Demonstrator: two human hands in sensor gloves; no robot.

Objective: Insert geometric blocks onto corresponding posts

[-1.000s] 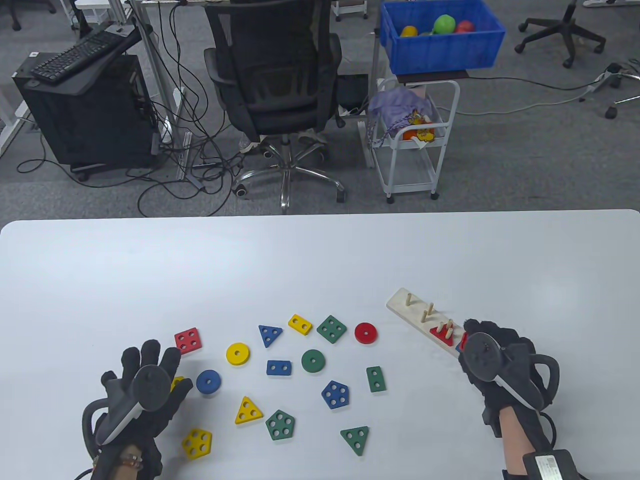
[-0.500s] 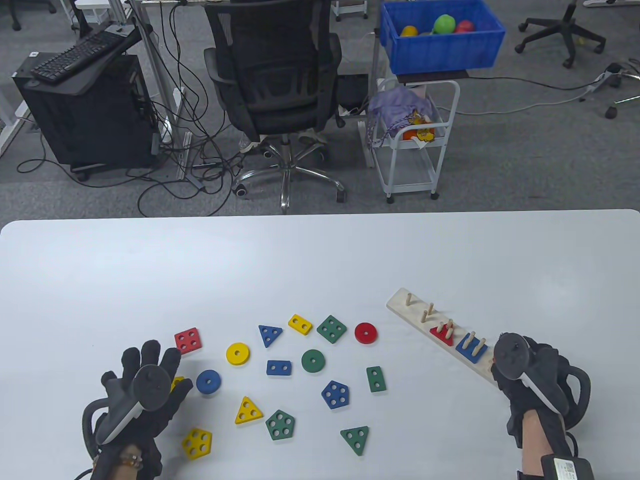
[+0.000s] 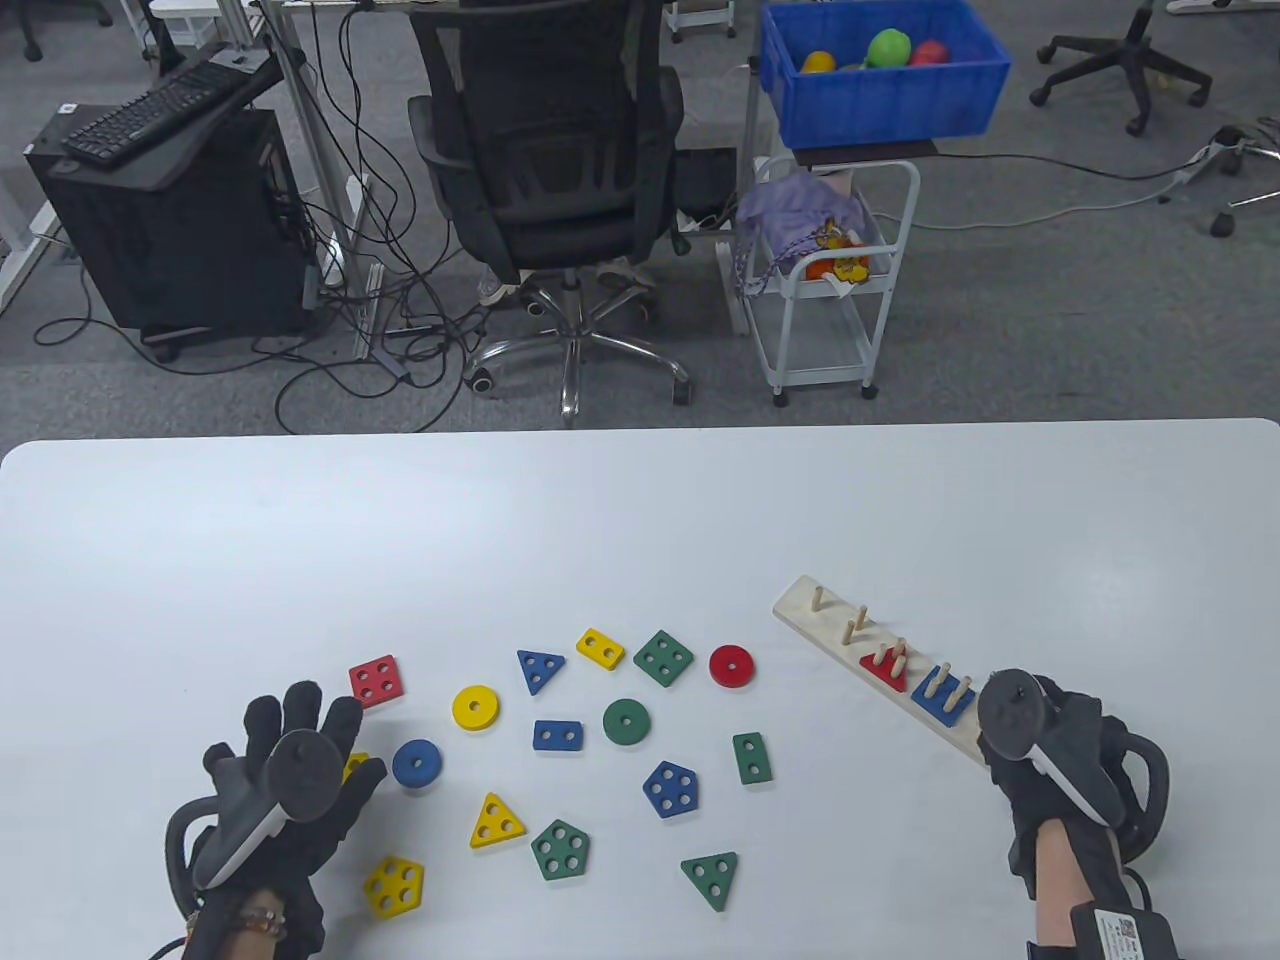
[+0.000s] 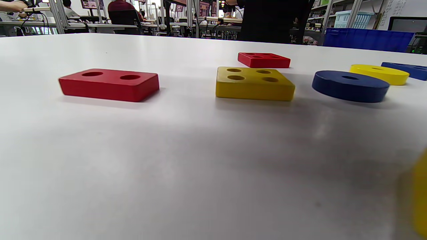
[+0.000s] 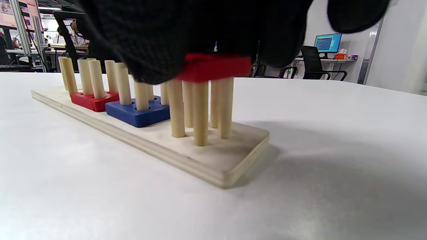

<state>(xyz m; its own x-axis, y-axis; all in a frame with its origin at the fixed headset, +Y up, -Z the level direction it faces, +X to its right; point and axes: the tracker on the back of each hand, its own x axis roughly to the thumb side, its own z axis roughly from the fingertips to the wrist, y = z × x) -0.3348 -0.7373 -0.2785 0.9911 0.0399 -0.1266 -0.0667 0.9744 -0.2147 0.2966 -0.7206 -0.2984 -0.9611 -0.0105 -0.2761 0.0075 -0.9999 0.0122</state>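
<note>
Red block (image 5: 213,66) atop the end posts (image 5: 200,110) of the wooden board (image 5: 213,160), red triangle (image 5: 90,100) and blue square (image 5: 136,113) seated.

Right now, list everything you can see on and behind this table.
Peg board: one, pale wood, right side of table.
Red triangle: one, red, seated on board.
Blue square: one, blue, seated beside it.
Red block: one, red, at end pegs' tops.
Discs: four, yellow, blue, green, red, loose mid-table.
Triangles: three, blue, yellow, green, loose.
Rectangles: four, yellow, blue, green, red, loose.
Squares: three, red, green, yellow, loose.
Pentagons: three, blue, green, yellow, loose.
Office chair: one, black, behind table.
Bin: one, blue, on white cart.
Left grip: one, black glove, open above table.
Right grip: one, black glove, holding red block.
</note>
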